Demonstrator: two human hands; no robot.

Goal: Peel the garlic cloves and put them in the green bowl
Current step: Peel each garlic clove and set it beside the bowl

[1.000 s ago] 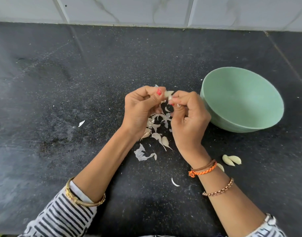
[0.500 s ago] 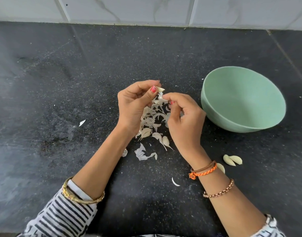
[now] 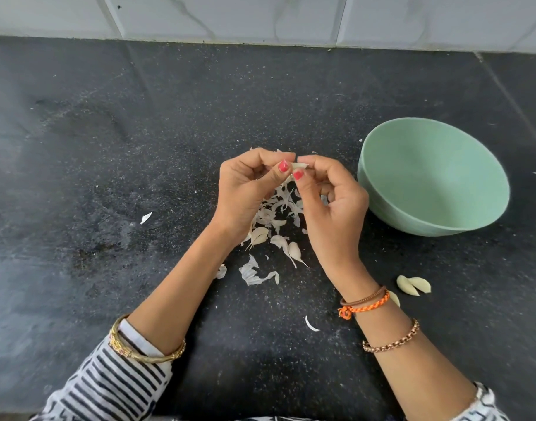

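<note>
A small pale garlic clove [image 3: 300, 166] is pinched between the thumbs and fingertips of both hands, held above the black counter. My left hand [image 3: 248, 189] grips it from the left, my right hand [image 3: 333, 205] from the right, fingers curled. The green bowl [image 3: 432, 177] stands just right of my right hand, tilted toward me; its visible inside looks bare. Two peeled cloves [image 3: 412, 285] lie on the counter right of my right wrist. Unpeeled cloves [image 3: 294, 250] lie among the skins below my hands.
A heap of papery garlic skins [image 3: 276, 214] covers the counter under my hands. Stray skin pieces [image 3: 145, 217] lie to the left and near my right forearm. A white tiled wall [image 3: 260, 16] borders the black counter at the back.
My hands parted half a second ago and have come back together on the clove. Both hands sit slightly higher and closer than then.
</note>
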